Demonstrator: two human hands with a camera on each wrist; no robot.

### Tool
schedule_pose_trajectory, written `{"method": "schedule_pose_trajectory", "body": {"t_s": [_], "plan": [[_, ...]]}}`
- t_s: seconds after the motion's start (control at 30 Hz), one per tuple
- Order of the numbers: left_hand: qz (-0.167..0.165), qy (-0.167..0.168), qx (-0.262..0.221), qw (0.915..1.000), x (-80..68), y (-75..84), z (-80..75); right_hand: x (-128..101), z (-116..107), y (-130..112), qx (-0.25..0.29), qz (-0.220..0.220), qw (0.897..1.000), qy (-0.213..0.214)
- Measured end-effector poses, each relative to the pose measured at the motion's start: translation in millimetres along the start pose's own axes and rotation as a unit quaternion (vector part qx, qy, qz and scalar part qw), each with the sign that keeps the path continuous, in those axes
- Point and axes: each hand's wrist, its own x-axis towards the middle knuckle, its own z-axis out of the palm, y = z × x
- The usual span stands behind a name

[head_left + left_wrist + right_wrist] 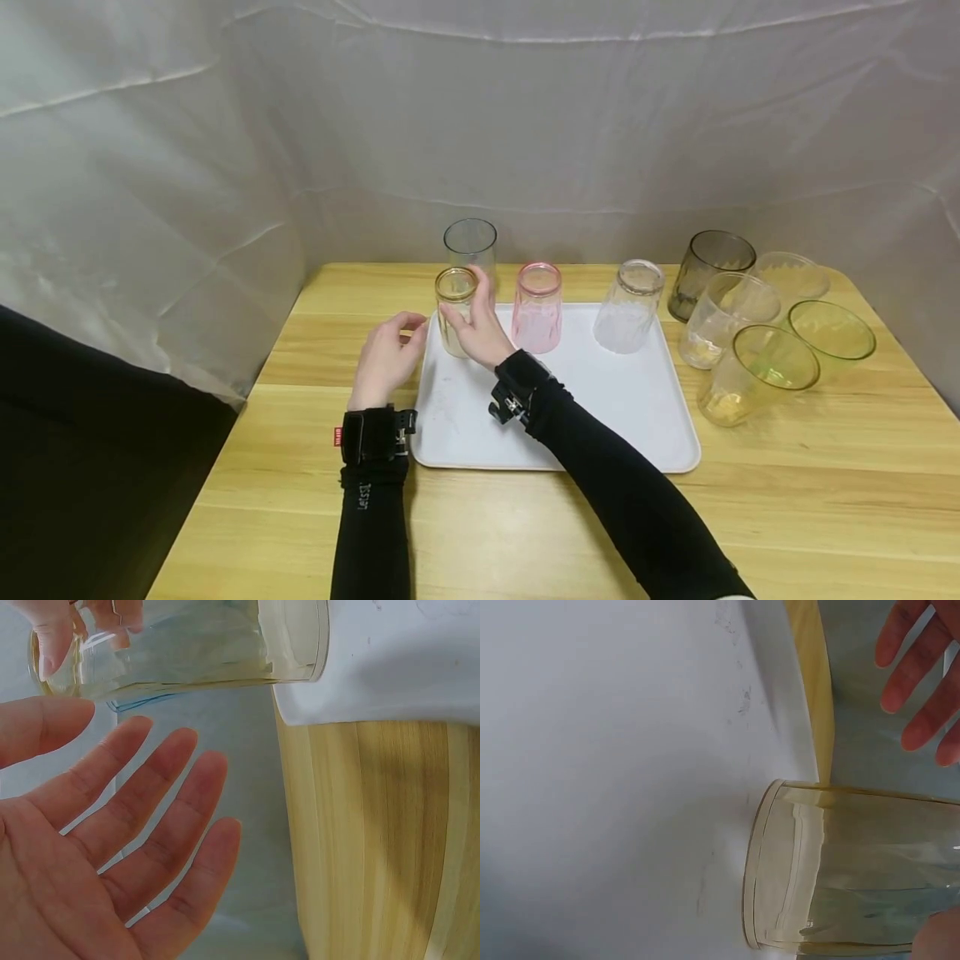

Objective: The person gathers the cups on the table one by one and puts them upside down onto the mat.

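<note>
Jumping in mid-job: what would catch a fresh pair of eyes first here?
The right hand grips a yellow-tinted glass standing upside down at the far left corner of the white tray, with the open left hand just beside it off the tray's edge. A pink glass and a clear glass stand inverted in the same row. A cluster of tinted glasses crowds the table right of the tray.
</note>
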Motion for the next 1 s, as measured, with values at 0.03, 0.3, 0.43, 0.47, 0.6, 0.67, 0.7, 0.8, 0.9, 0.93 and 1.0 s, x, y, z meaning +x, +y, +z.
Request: {"method": "schedule_pose_trajectory", "body": {"t_s": [0.03, 0.3, 0.43, 0.47, 0.6, 0.67, 0.7, 0.8, 0.9, 0.93, 1.0], "plan": [[0.0, 0.0, 0.0, 1.0, 0.2, 0.1, 0.4, -0.5, -0.7, -0.1, -0.002, 0.001, 1.0, -0.003], [-0.008, 0.004, -0.008, 0.9999, 1.1, 4.3, 5.0, -7.8, -7.5, 4.5, 0.005, 0.007, 1.0, -0.014], [0.0, 0.015, -0.015, 0.9998, 1.3, 8.1, 8.1, -18.8, -11.7, 6.9, -0.009, 0.012, 1.0, -0.011], [0.003, 0.019, -0.018, 0.9997, 1.4, 9.2, 8.9, -22.9, -12.9, 6.7, -0.015, 0.015, 1.0, -0.011], [0.014, 0.034, -0.039, 0.9985, 3.3, 12.1, 12.2, -40.5, -17.4, 4.5, -0.015, 0.01, 1.0, -0.01], [0.021, 0.05, -0.049, 0.9973, 4.3, 13.4, 13.5, -47.9, -19.1, 3.4, -0.006, 0.0, 1.0, -0.005], [0.026, 0.061, -0.052, 0.9965, 4.8, 13.8, 14.5, -51.5, -19.8, 2.8, -0.002, -0.006, 1.0, 0.0], [0.051, 0.102, -0.057, 0.9918, 5.2, 16.8, 17.6, -62.3, -22.4, 2.2, 0.017, -0.017, 1.0, 0.012], [0.089, 0.14, -0.056, 0.9846, 6.4, 21.5, 21.7, -73.3, -26.8, 2.7, 0.039, -0.023, 0.999, 0.022], [0.101, 0.148, -0.055, 0.9822, 7.2, 23.0, 23.0, -76.7, -28.8, 3.3, 0.048, -0.025, 0.998, 0.023], [0.122, 0.158, -0.051, 0.9786, 9.2, 25.7, 25.8, -83.5, -33.7, 4.8, 0.069, -0.024, 0.997, 0.025]]}}
